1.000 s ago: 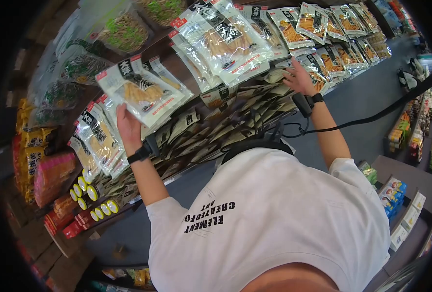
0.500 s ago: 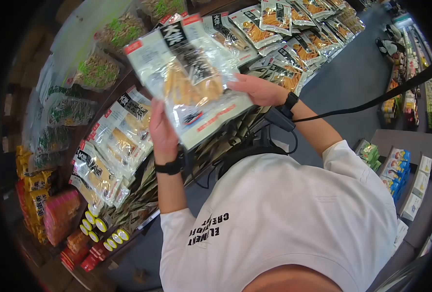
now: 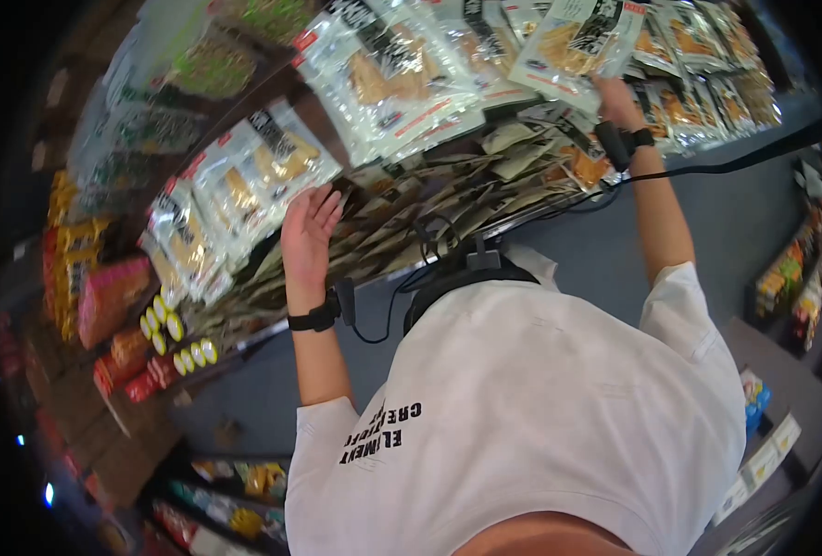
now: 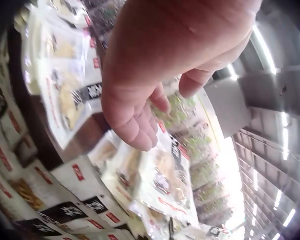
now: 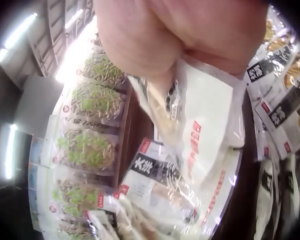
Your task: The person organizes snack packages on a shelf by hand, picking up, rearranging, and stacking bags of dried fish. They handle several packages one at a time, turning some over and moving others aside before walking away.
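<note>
My right hand [image 3: 622, 104] grips the lower edge of a silvery snack packet [image 3: 570, 54] with a black label, over the right-hand packets at the back of the shelf. In the right wrist view, the hand [image 5: 175, 35] covers the upper end of this packet [image 5: 205, 110], which hangs over other packets. My left hand [image 3: 309, 239] is free of any packet, its fingers loosely bent in front of the left stack of similar packets [image 3: 263, 171]. From the left wrist, these fingers [image 4: 132, 117] hang above packets [image 4: 165, 175] of the same kind.
A middle stack of packets [image 3: 392, 79] lies between the hands. Below it, a tier of upright packets [image 3: 429, 204] fills the shelf front. Bags with green contents [image 3: 212, 65] stand behind at left. Yellow-rimmed cans [image 3: 165, 320] sit at the left end. A black cable [image 3: 735, 167] runs from my right wrist.
The left hand first held a packet at left, then both hands held one in front of me. Now the left has let go, and the right has carried a packet to the back right.
</note>
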Demonstrator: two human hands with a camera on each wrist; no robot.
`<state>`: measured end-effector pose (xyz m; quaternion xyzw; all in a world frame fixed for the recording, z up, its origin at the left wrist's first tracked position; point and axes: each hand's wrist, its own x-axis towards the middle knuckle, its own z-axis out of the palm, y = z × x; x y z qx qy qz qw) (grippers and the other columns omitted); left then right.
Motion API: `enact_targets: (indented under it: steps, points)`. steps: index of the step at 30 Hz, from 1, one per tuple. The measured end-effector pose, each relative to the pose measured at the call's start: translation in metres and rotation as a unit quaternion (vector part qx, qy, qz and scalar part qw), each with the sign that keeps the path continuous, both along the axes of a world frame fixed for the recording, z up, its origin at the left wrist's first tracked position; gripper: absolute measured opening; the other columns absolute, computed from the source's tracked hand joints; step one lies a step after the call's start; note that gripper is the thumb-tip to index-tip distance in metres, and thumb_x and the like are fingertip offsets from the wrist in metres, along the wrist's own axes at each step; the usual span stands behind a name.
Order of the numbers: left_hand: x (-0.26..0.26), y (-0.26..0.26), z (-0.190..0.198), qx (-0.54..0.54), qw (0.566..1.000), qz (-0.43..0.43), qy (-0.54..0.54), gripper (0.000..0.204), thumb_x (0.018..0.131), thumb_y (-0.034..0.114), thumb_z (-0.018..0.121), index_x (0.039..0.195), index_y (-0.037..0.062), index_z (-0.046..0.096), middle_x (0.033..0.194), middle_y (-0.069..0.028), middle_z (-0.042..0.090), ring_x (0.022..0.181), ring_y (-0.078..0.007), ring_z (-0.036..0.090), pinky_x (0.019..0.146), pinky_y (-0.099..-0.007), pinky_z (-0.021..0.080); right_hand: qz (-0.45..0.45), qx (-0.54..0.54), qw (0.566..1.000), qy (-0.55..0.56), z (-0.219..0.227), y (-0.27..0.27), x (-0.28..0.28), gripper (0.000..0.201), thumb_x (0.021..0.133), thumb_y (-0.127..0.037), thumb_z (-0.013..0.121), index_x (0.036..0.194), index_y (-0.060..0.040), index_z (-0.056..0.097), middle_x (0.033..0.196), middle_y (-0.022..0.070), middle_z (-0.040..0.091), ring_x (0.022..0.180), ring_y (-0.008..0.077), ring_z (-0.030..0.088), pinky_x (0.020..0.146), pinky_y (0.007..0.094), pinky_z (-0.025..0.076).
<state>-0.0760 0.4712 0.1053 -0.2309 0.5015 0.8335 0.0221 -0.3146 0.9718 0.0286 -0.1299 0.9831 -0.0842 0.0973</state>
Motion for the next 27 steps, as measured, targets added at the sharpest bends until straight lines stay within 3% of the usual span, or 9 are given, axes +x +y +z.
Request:
enact_targets:
  steps: [1,2,4,13,14,15,19,22,27]
  points:
    - [0.021,-0.004,0.004,-0.001,0.999,0.05,-0.015,0.03,0.091,0.024,0.047,0.111,0.001,0.047,0.121,-0.0179,0.05,0.11,-0.0284,0.051,0.091,-0.0368,0.042,0.194,0.064,0.969,0.138,-0.016,0.02,-0.018,0.034,0.086,-0.015,0.053,0.113,0.0037,0.048,0.084,0.0163,0.058,0.077,0.0288,0.059,0.065,0.0394,0.045]
    - [0.039,-0.008,0.007,-0.001,0.995,0.099,-0.025,0.03,0.091,0.023,0.047,0.111,0.0011,0.047,0.119,-0.0166,0.051,0.107,-0.0275,0.052,0.089,-0.0361,0.043,0.131,-0.247,0.954,0.105,-0.011,0.012,-0.021,0.033,0.08,-0.016,0.061,0.106,0.0025,0.052,0.094,0.0126,0.061,0.084,0.0256,0.059,0.072,0.0354,0.047]
    - [0.079,-0.017,0.011,-0.025,0.987,0.154,-0.039,0.03,0.091,0.023,0.048,0.111,0.0006,0.048,0.121,-0.0174,0.05,0.11,-0.0285,0.051,0.089,-0.0365,0.042,-0.121,-0.512,0.819,-0.228,-0.033,0.001,-0.056,0.037,0.089,-0.027,0.051,0.111,0.003,0.05,0.099,0.0073,0.059,0.083,0.0174,0.055,0.074,0.0326,0.045]
    - [0.168,0.01,0.021,-0.018,0.939,0.329,-0.098,0.031,0.09,0.02,0.049,0.112,-0.0006,0.047,0.123,-0.0177,0.049,0.112,-0.0289,0.049,0.089,-0.0371,0.042,-0.122,-0.339,0.931,-0.052,-0.139,-0.02,-0.128,0.046,0.078,-0.028,0.059,0.11,0.0051,0.055,0.099,0.0167,0.062,0.084,0.0232,0.059,0.075,0.0318,0.044]
    - [0.17,0.011,0.02,-0.006,0.939,0.329,-0.103,0.031,0.09,0.02,0.049,0.113,-0.0008,0.047,0.123,-0.0176,0.049,0.112,-0.0289,0.049,0.089,-0.0368,0.043,-0.118,-0.305,0.943,0.064,-0.139,-0.022,-0.123,0.041,0.079,-0.023,0.059,0.109,0.0045,0.056,0.094,0.0119,0.064,0.077,0.0184,0.06,0.069,0.0301,0.046]
    - [0.17,0.011,0.02,-0.006,0.937,0.331,-0.106,0.032,0.089,0.02,0.05,0.114,-0.0008,0.046,0.123,-0.0178,0.049,0.112,-0.0285,0.049,0.088,-0.0358,0.043,-0.119,-0.3,0.946,0.044,-0.136,-0.021,-0.121,0.058,0.075,-0.034,0.061,0.115,0.0069,0.051,0.106,0.0236,0.059,0.096,0.035,0.057,0.083,0.0377,0.044]
    - [0.152,-0.002,0.02,-0.015,0.949,0.299,-0.099,0.032,0.09,0.018,0.048,0.115,-0.0028,0.045,0.128,-0.019,0.044,0.117,-0.0297,0.045,0.091,-0.0384,0.043,-0.131,-0.3,0.944,0.035,-0.058,-0.049,-0.062,0.062,0.077,-0.03,0.062,0.121,0.0089,0.042,0.106,0.0249,0.057,0.105,0.0385,0.052,0.092,0.0376,0.039]
    - [0.126,-0.022,0.012,-0.005,0.963,0.257,-0.085,0.034,0.09,0.019,0.049,0.115,-0.0024,0.045,0.127,-0.0186,0.045,0.117,-0.0293,0.045,0.091,-0.0388,0.042,-0.031,-0.276,0.943,0.181,-0.097,-0.041,-0.057,0.058,0.077,-0.027,0.061,0.122,0.0056,0.043,0.114,0.0256,0.052,0.111,0.0376,0.047,0.096,0.0393,0.035]
    - [0.075,-0.062,-0.014,-0.029,0.979,0.171,-0.103,0.044,0.089,0.023,0.049,0.124,-0.0025,0.039,0.128,-0.0192,0.043,0.113,-0.0301,0.048,0.091,-0.038,0.042,-0.104,-0.285,0.931,0.203,-0.075,-0.028,-0.022,0.054,0.076,-0.025,0.061,0.118,0.0055,0.048,0.118,0.0255,0.05,0.115,0.0372,0.043,0.098,0.0403,0.034]
